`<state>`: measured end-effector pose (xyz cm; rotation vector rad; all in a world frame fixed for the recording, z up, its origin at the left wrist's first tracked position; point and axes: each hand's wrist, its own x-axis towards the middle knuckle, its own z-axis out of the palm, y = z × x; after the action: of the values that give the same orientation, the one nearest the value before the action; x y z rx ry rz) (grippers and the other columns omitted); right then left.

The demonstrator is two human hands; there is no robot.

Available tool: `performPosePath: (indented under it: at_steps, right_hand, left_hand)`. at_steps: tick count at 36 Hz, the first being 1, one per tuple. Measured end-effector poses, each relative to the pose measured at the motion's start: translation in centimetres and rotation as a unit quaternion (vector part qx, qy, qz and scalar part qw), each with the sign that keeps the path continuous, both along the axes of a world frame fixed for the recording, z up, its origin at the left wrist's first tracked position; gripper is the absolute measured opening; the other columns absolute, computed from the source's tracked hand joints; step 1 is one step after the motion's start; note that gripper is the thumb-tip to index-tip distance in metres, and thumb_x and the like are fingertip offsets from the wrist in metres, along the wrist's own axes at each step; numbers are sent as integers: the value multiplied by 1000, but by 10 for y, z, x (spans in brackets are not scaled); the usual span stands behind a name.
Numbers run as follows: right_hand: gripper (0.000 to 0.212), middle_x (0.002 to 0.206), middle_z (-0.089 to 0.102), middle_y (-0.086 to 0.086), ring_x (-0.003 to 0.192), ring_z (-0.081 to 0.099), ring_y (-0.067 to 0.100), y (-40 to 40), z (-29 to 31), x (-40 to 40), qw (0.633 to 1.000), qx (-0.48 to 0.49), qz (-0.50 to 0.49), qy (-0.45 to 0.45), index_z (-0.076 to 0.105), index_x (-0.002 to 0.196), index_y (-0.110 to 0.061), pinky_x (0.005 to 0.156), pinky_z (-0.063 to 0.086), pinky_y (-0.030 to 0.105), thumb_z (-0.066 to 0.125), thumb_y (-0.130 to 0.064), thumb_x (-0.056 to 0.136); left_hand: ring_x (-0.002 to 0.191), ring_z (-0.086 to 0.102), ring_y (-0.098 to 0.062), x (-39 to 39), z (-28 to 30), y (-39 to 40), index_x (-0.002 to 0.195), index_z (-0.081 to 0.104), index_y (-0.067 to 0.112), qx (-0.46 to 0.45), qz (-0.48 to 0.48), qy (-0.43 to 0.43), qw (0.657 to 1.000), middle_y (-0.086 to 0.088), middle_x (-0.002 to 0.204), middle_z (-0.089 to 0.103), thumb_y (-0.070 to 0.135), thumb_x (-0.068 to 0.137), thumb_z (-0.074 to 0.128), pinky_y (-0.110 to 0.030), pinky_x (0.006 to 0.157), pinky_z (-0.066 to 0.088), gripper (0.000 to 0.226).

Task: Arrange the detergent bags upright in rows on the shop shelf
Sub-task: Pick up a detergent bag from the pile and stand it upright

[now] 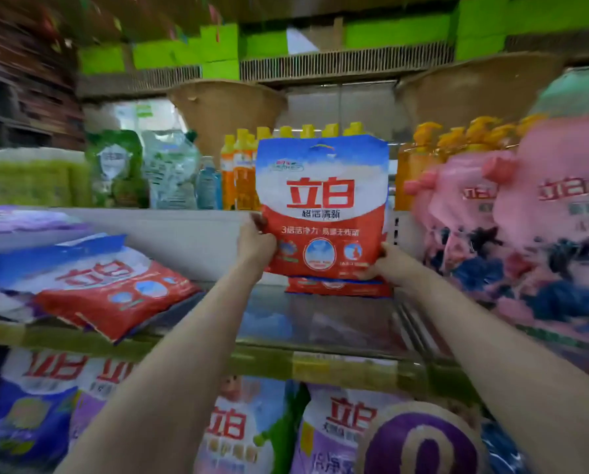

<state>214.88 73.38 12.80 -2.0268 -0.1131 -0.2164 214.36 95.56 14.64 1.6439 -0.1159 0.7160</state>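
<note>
A red, white and blue detergent bag stands upright at the back of the shiny metal shelf. My left hand grips its lower left edge and my right hand grips its lower right corner. The bag's bottom touches or hovers just over the shelf, and its reflection shows below. A second bag of the same kind lies flat and tilted on the shelf at the left, on top of other flat bags.
Pink detergent bags stand at the right of the shelf. Orange bottles and green pouches fill the higher shelf behind. Purple and blue bags stand on the shelf below. Bare shelf lies between the flat bags and the held bag.
</note>
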Motion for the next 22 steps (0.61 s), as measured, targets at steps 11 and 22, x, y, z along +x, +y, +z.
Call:
performPosePath:
  at_steps: [11,22]
  right_hand:
    - [60,133,55,12,117,57,28,-4,-15,-2,908,-401,-114,39,49,133,-10,95,47,32,63,-43,85]
    - [38,126,57,5,114,56,25,23,4,-12,833,-530,-156,-11,52,125,-14,89,45,33,51,-33,92]
  left_hand:
    - [131,43,-28,31,-30,-42,141,26,1,257,-29,176,950,-18,143,41,3,79,69,-35,107,36,75]
    - [122,52,-31,22,-16,-20,132,48,9,393,-14,203,897,-12,135,54,16,82,68,-44,103,43,54]
